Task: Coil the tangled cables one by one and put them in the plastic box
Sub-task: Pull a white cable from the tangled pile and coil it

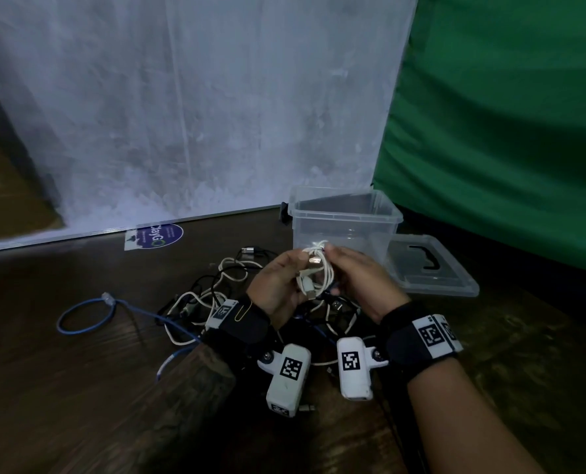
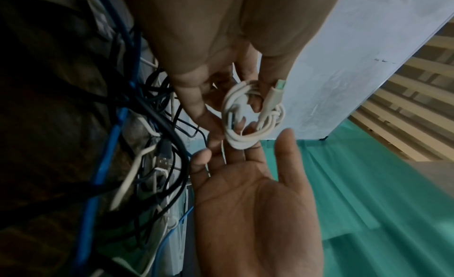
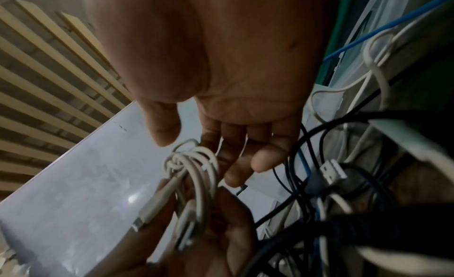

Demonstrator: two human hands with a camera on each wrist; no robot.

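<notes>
Cable first: a thin white USB cable, wound into a small coil (image 1: 315, 271), is sitting between both hands above the dark wooden counter, just in front of the clear plastic box (image 1: 346, 220). The left hand (image 1: 281, 285) is curling its fingers round the coil's lower loops and plugs; the right hand (image 1: 360, 278) is pinching the top of the coil with thumb and fingertips (image 3: 167, 129), its other fingers lying loosely extended. By the look of it the cable is light, soft and springy, so the loops are likely wanting to unwind; holding across all the turns near the plugs seems the safest grip. The box is standing open near the counter's far edge, its clear lid (image 1: 432, 268) lying flat beside it on the right. Below the hands, a tangled heap of black and white cables (image 1: 209, 295) and a blue network cable (image 1: 86, 313) are spreading toward the left; nothing is blocking the way to the box.
</notes>
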